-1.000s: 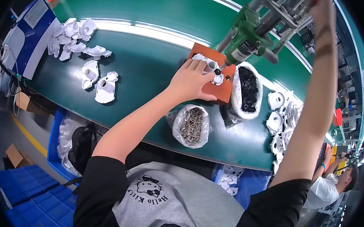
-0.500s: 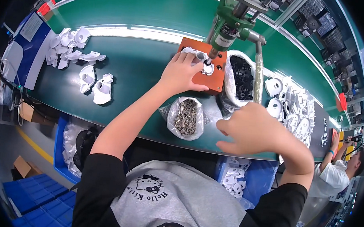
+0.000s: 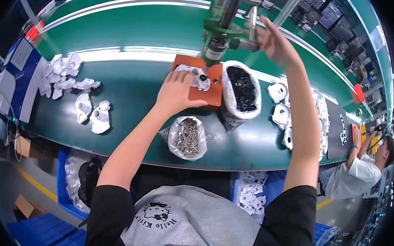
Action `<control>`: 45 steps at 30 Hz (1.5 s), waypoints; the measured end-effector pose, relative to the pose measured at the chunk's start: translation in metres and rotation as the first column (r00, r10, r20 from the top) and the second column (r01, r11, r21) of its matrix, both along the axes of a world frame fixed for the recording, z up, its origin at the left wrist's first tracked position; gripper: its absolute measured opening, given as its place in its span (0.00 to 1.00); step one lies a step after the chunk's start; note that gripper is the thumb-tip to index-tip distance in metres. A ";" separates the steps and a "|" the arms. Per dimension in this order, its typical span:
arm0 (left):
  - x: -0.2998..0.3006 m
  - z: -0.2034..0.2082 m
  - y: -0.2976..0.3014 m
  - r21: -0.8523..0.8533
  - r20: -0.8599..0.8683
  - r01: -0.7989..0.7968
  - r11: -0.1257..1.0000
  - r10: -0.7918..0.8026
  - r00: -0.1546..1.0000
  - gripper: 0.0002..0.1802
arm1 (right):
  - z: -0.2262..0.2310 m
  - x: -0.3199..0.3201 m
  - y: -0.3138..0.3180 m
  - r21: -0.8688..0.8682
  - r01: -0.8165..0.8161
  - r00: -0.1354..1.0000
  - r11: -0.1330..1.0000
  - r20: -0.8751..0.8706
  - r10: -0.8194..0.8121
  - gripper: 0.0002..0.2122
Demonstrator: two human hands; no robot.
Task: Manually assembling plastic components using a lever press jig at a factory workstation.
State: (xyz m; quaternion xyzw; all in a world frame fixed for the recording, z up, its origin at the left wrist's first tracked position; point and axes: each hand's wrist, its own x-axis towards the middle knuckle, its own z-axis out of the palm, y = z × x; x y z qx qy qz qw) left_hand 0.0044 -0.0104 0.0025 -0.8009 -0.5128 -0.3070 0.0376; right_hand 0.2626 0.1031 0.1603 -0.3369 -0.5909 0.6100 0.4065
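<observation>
My left hand (image 3: 176, 94) lies over a white plastic part (image 3: 203, 84) on the orange block fixture (image 3: 208, 97), its fingers holding the part down and its thumb spread along the block's near edge. A small black piece (image 3: 203, 77) sits on that part, below the spindle of a green press (image 3: 215, 44). Raised at the press's right side, my right hand (image 3: 278, 44) is beside the metal lever (image 3: 253, 24), slightly blurred, with fingers apart; whether it touches the lever is unclear.
Right of the fixture stands a bag of black pieces (image 3: 241, 87); nearer is a bag of screws (image 3: 188, 137). White parts (image 3: 100, 116) lie at left, others (image 3: 282, 115) at right. Blue bins (image 3: 66, 191) sit below the bench. A co-worker (image 3: 355, 175) is at far right.
My right hand has gone from above the bench, near the screw bag, up and away to the press lever. My left hand stays on the white part; the black piece now shows uncovered. The view has shifted.
</observation>
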 end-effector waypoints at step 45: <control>-0.113 -0.024 0.132 -0.395 0.918 0.218 0.893 0.393 0.052 0.41 | -0.214 0.123 -0.192 0.752 0.122 0.134 0.647 0.634 -0.762 0.17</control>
